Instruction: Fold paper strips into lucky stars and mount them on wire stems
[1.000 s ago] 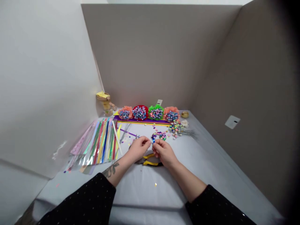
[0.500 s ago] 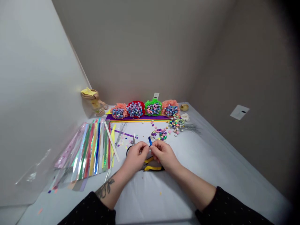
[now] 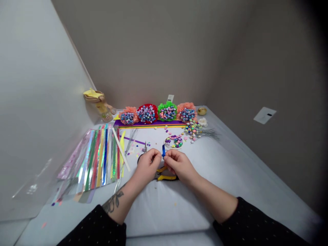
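Observation:
My left hand (image 3: 147,166) and my right hand (image 3: 179,165) meet over the middle of the grey table (image 3: 230,171), fingers pinched together on a narrow blue paper strip (image 3: 163,150) that sticks up between them. Yellow-handled pliers (image 3: 166,173) lie on the table just under my hands. Scissors (image 3: 144,150) lie just beyond my left hand. A small round dish of coloured paper stars (image 3: 174,141) sits a little past the strip.
Several shiny coloured paper strips in clear sleeves (image 3: 98,157) lie at the left. Along the back wall stand several star bouquets (image 3: 157,113) on purple paper. Wired stars (image 3: 196,131) lie at the back right. Grey walls enclose the table on three sides.
The view has swung left and down. My hands have stayed together on the blue strip, whose free end now stands more upright.

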{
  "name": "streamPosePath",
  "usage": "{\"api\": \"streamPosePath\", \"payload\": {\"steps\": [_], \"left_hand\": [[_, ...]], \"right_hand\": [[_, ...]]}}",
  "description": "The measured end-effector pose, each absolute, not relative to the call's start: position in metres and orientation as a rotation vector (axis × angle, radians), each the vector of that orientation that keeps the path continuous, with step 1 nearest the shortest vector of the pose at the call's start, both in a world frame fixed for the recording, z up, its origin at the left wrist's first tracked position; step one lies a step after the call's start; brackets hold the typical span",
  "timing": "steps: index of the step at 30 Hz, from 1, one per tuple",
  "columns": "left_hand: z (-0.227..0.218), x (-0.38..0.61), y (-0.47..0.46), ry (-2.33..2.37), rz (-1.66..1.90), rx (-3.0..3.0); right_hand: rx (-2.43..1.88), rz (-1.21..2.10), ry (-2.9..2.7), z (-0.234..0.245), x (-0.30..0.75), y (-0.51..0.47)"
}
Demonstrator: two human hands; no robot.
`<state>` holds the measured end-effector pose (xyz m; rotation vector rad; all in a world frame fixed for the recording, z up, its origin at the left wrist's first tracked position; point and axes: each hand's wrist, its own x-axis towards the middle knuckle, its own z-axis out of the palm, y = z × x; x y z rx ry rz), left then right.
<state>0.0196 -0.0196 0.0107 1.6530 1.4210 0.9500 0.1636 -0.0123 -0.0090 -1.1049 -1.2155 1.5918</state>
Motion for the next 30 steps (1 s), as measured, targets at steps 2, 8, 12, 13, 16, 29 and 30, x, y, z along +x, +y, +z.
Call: {"api": "streamPosePath", "payload": {"steps": [2, 8, 12, 13, 16, 29, 30], "left_hand": [[0.0099, 0.0203, -0.0200, 1.427, 0.940, 1.657], [0.0095, 0.0188, -0.0223, 1.420, 0.897, 1.722], [0.0113, 0.0167, -0.0221, 1.362, 0.891, 1.712], [0.0112, 0.0165, -0.0217, 1.336, 0.888, 1.665], [0.0092, 0.0169, -0.0201, 1.237, 0.840, 1.444], [0.0082, 0.0182, -0.0203, 1.266, 0.831, 1.494], [0.0095, 0.0186, -0.0206, 1.271, 0.829, 1.499]], "right_hand": [[-1.127, 1.554, -1.236, -0.0071, 0.1627, -0.0129], [-1.126, 1.537, -1.239, -0.0044, 0.1621, -0.0148], [-1.123, 1.533, -1.226, -0.0048, 0.1632, -0.0146], [-1.128, 1.524, -1.225, -0.0054, 0.1636, -0.0143], [-1.122, 1.517, -1.223, -0.0080, 0.1644, -0.0135], [-1.143, 1.413, -1.268, -0.0077, 0.1634, -0.0147], [-1.147, 1.404, -1.273, -0.0082, 0.1638, -0.0146]]}}
